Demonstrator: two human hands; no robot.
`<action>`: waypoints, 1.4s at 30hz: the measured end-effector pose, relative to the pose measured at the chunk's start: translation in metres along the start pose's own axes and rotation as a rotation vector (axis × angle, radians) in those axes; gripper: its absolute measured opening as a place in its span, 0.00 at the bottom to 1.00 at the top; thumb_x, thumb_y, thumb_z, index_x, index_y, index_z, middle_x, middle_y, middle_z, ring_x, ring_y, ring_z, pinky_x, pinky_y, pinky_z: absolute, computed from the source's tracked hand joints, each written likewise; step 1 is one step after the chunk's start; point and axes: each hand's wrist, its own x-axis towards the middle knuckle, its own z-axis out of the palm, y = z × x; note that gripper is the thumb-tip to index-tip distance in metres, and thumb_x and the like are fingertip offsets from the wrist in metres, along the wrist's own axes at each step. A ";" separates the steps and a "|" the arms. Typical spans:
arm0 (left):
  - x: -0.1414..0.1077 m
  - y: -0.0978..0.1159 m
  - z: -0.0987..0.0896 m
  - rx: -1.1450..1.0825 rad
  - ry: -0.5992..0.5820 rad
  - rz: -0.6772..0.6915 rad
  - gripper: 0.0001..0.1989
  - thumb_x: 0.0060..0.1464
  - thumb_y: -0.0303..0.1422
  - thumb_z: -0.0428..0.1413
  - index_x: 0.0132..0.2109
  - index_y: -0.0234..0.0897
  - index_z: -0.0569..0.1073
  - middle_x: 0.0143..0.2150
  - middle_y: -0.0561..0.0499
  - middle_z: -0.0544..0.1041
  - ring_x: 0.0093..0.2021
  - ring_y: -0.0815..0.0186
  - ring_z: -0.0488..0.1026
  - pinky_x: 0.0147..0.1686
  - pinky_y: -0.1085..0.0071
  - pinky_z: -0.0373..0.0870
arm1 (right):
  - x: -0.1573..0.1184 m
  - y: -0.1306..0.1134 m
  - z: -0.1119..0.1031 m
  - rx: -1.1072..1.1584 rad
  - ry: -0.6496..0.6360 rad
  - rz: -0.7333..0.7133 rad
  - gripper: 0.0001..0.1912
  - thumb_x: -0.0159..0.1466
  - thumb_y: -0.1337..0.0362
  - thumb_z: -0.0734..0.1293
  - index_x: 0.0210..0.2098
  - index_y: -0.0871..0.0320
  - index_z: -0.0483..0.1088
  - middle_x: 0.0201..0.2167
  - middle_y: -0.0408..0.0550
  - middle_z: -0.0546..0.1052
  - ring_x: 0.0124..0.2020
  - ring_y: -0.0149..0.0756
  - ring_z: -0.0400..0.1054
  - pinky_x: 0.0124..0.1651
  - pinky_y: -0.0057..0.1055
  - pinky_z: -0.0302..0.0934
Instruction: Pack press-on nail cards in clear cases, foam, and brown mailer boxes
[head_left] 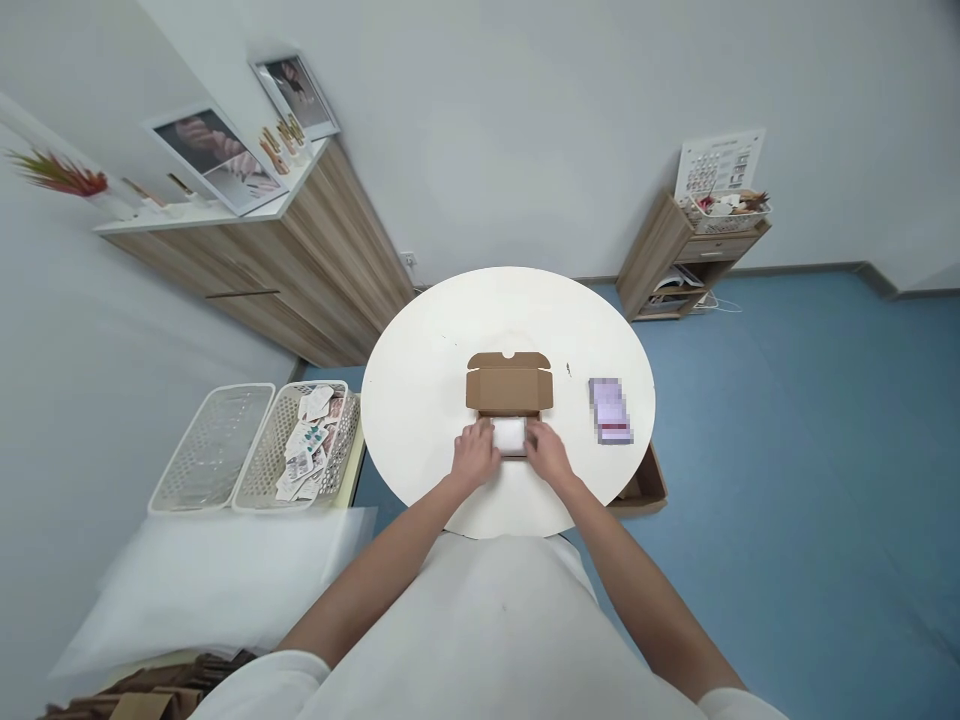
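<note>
A small brown cardboard box [509, 388] stands on the round white table [420, 400] with its lid folded back, away from me. Inside its tray lies a white packet [509, 436]; whether it is foam, paper or a wrapped item I cannot make out. My left hand [475, 452] has its fingers curled at the packet's left end, over the box's side. At the right end, the fingers of my right hand [549, 453] bend inward in the same way. My fingertips are partly hidden between packet and box wall.
On the table's right side lies a blurred purple phone-like item [611, 410]. A larger cardboard box [646, 485] sits below the table's right edge. To the left are a basket of small packets [341, 440], another white basket [214, 445] and white sheeting [225, 575].
</note>
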 end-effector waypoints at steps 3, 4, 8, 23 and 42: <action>0.012 -0.009 -0.019 -0.117 0.152 -0.071 0.24 0.48 0.36 0.51 0.54 0.40 0.59 0.59 0.42 0.55 0.59 0.51 0.50 0.55 0.54 0.46 | 0.017 0.006 -0.027 0.074 0.217 0.121 0.21 0.55 0.59 0.61 0.48 0.57 0.63 0.48 0.53 0.66 0.42 0.39 0.63 0.46 0.37 0.58; 0.019 -0.013 -0.026 -0.192 0.177 -0.130 0.27 0.49 0.38 0.51 0.56 0.39 0.56 0.60 0.41 0.54 0.59 0.52 0.50 0.55 0.55 0.47 | 0.025 0.008 -0.035 0.112 0.269 0.201 0.25 0.53 0.55 0.62 0.49 0.57 0.61 0.49 0.54 0.65 0.42 0.39 0.63 0.45 0.37 0.58; 0.047 -0.021 -0.048 -0.502 0.051 -0.369 0.31 0.52 0.49 0.43 0.59 0.38 0.51 0.62 0.41 0.51 0.59 0.55 0.53 0.53 0.62 0.53 | 0.060 0.009 -0.057 0.416 0.168 0.488 0.28 0.54 0.44 0.58 0.47 0.56 0.64 0.47 0.51 0.68 0.38 0.36 0.63 0.36 0.31 0.60; 0.035 -0.014 -0.058 -0.739 -0.198 -0.285 0.35 0.53 0.53 0.24 0.57 0.43 0.60 0.52 0.47 0.66 0.51 0.60 0.65 0.45 0.65 0.62 | 0.043 -0.006 -0.057 0.690 -0.346 0.294 0.40 0.56 0.37 0.39 0.48 0.54 0.66 0.36 0.48 0.69 0.35 0.35 0.64 0.43 0.32 0.59; -0.037 -0.037 -0.012 0.006 -0.084 -0.030 0.23 0.54 0.46 0.42 0.54 0.44 0.63 0.60 0.45 0.56 0.59 0.53 0.51 0.53 0.53 0.53 | -0.032 0.018 -0.028 -0.163 -0.224 0.084 0.22 0.59 0.49 0.55 0.48 0.51 0.65 0.55 0.51 0.56 0.57 0.46 0.48 0.54 0.44 0.50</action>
